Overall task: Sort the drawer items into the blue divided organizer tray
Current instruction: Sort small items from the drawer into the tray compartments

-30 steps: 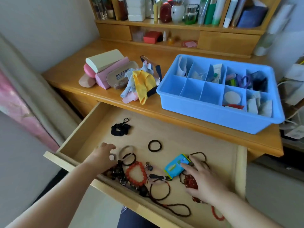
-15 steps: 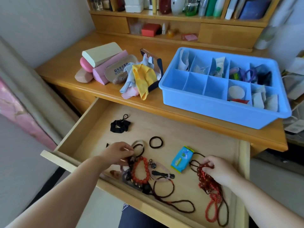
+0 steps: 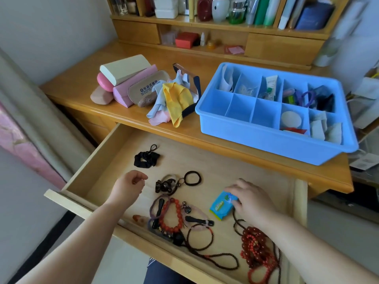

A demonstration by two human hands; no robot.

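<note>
The right hand [image 3: 249,200] is resting on a small blue packet [image 3: 222,205] in the open drawer [image 3: 215,167], with the fingers curling over its far end and the thumb at its near side, so it is gripping the packet. The left hand [image 3: 128,186] is hanging above the drawer floor with loosely curled fingers and is holding nothing. Between the two hands hair ties [image 3: 192,178], an orange bead bracelet [image 3: 171,217] and a black clip [image 3: 163,185] are lying. A heap of red bead strings [image 3: 256,249] is lying under the right forearm. The blue tray [image 3: 272,140] is standing on the desk [image 3: 82,87] behind the drawer, with its three near left compartments showing only blue.
</note>
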